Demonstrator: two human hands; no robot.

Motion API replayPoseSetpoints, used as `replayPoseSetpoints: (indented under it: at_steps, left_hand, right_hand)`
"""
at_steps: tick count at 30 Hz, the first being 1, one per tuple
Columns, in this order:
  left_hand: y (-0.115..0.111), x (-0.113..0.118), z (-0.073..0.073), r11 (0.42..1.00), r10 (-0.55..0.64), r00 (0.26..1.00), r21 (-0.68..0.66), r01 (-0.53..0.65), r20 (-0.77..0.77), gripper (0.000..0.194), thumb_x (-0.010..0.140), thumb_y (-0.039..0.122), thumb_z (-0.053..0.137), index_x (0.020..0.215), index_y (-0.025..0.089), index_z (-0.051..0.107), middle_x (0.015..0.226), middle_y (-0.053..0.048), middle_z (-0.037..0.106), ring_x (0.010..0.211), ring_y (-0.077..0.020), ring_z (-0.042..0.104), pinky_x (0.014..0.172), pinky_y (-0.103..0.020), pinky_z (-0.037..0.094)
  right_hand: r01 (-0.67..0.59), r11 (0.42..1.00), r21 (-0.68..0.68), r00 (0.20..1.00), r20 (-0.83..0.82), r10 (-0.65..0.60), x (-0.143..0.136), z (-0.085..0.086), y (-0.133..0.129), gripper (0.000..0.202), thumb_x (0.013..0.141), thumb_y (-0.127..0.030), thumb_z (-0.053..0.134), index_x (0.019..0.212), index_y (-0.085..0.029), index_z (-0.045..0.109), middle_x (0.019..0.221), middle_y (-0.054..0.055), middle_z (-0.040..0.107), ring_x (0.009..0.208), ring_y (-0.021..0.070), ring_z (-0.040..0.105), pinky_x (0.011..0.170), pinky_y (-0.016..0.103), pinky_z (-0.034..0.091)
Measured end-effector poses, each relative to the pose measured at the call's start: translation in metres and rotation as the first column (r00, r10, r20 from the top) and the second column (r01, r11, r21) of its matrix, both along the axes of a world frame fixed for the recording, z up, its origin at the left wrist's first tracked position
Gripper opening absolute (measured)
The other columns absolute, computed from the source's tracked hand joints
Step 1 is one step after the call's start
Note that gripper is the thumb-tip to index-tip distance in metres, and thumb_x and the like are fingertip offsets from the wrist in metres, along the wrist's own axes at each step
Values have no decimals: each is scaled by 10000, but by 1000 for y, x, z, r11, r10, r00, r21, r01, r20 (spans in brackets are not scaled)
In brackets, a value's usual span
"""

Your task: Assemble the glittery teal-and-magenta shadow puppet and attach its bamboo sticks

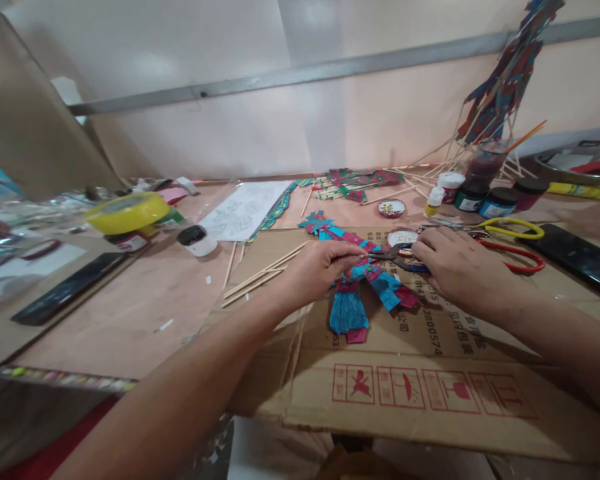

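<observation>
Your right fingers point(447, 267) grip the pliers point(405, 259); your left point(330, 263) pinch the blue-pink figure point(350, 310), cardboard point(395, 347) edge well nearer you.

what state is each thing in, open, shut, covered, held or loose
left hand, fingers pinched at the pliers' tip
right hand, closed on pliers
pliers, held, jaw opening unclear
black-capped jar, lid on
blue paint jar, lid on
bead dish, uncovered
yellow tape roll, lying flat
wooden sticks, loose

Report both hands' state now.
Left hand: closed, pinching something too small to identify.
Right hand: closed around pliers.
</observation>
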State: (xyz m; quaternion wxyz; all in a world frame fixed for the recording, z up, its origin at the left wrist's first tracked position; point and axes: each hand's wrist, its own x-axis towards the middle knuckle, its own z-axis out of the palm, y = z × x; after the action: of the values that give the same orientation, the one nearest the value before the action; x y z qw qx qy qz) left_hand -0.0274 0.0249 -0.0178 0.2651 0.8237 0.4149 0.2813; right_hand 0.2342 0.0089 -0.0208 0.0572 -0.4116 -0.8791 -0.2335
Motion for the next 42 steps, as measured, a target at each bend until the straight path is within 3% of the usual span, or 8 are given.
replayPoseSetpoints:
  at_steps: [14,24,42]
  left_hand:
    - [0,0,2,1000,-26,999,10,26,-33,240,900,285,558,1017,204,750,921,-20,766,790,-156,681,717,-242,495]
    - [1,0,3,999,-39,998,17,40,-53,262,907,309,542,1039,216,748,961,-27,767,832,-177,697,775,-267,516]
    - [-1,1,8,999,-10,992,36,14,-123,246,911,288,536,1014,205,743,906,-13,764,792,-161,677,736,-248,489]
  right_hand:
    - [-100,995,26,995,-1,100,3,-3,3,116,829,-78,490,885,-153,557,888,103,581,837,246,512,762,333,355]
    - [-106,994,5,994,-3,106,2,1,2,164,840,-60,456,904,-147,579,907,117,596,846,246,517,761,336,358]
    - [-86,996,1,996,31,86,-8,2,-5,214,808,25,425,824,-143,555,822,101,579,737,215,507,675,309,345]
